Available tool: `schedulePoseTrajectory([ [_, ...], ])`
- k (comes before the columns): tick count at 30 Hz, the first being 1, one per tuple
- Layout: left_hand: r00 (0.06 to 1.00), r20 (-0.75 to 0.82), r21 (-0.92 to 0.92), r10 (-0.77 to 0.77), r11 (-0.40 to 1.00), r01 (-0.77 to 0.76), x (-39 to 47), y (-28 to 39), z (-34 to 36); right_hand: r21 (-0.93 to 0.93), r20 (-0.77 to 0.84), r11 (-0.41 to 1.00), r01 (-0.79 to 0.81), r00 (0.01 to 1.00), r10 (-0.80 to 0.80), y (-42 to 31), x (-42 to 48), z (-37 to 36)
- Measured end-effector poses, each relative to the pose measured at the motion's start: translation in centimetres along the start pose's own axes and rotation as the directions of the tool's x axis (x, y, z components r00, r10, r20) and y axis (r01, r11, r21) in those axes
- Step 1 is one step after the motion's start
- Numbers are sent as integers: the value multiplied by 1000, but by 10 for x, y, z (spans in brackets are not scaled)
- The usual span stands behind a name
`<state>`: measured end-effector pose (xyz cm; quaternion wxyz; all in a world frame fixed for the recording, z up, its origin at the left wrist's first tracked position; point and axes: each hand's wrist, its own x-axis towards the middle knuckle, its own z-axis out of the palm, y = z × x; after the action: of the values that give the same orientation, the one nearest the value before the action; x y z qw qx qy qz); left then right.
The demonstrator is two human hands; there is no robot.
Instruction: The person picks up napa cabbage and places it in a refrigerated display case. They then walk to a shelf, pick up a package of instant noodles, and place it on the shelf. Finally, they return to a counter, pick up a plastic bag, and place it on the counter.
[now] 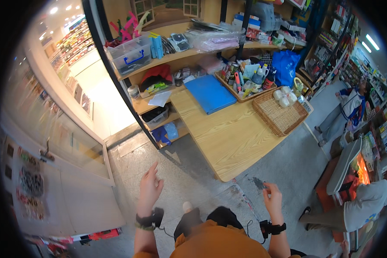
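Observation:
My left hand [150, 187] hangs over the concrete floor left of the wooden table [224, 148], fingers apart and nothing in them. On the other side, my right hand [272, 197] is raised beyond the table's near corner with its fingers loosely bent; it holds nothing that I can see. Both wrists carry black strapped devices with cables. On the tabletop lie a flat blue box [210, 93] and a mostly bare wicker tray [277, 111] with several white wrapped rolls [285, 96] at its far end. Behind it, another wicker basket [239, 95] holds bottles and small goods.
Shelving [167, 63] behind the table bears a clear plastic bin [130, 53], bagged goods and papers. A blue bag [285, 67] stands near the baskets. To my left is a glazed door [61, 129]. Two people [350, 104] [364, 203] are at the right, near a lit display case [358, 175].

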<state>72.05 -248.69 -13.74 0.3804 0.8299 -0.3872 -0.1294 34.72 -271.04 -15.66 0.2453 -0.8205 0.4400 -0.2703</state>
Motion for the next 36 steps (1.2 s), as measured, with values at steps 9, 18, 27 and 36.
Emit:
schedulePoseTrajectory([
  [9,883,255,108,393,896,-430,204,4,27,-46,-84,997,-58,995,54,-18,94,79],
  [18,746,643,79,174,954,-290,296,-26,31,92,53,985,-148,988,144,-63,199,145],
  [27,649,555,-248,521,848,-469,503,-1,113,33,-221,942,-335,916,334,-92,269,168],
  [36,657,573,-417,489,865,-279,684,86,247,-18,-419,842,-540,768,484,-125,298,183],
])
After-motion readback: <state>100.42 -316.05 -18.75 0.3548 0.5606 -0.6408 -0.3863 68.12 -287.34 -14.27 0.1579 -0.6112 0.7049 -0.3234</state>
